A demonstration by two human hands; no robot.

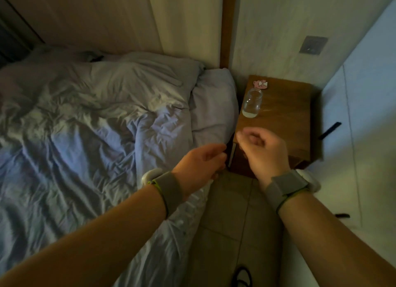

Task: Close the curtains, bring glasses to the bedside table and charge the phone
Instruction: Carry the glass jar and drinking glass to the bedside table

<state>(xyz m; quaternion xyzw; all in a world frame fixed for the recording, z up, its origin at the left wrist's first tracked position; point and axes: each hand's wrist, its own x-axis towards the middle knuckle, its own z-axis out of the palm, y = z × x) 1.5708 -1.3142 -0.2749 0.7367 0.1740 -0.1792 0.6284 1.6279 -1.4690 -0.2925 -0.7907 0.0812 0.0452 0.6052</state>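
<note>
One glass jar is standing on the worktop, beyond the right hand; both the right and the left hand are hovering half-curled, holding nothing.

Home bedroom: rumpled bed, bedside table (dim).

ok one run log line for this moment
glass: upright on bedside table | left hand: empty | right hand: loosely curled, empty | phone: unseen

Glass jar on bedside table; both hands empty, curled, nearby.
</note>
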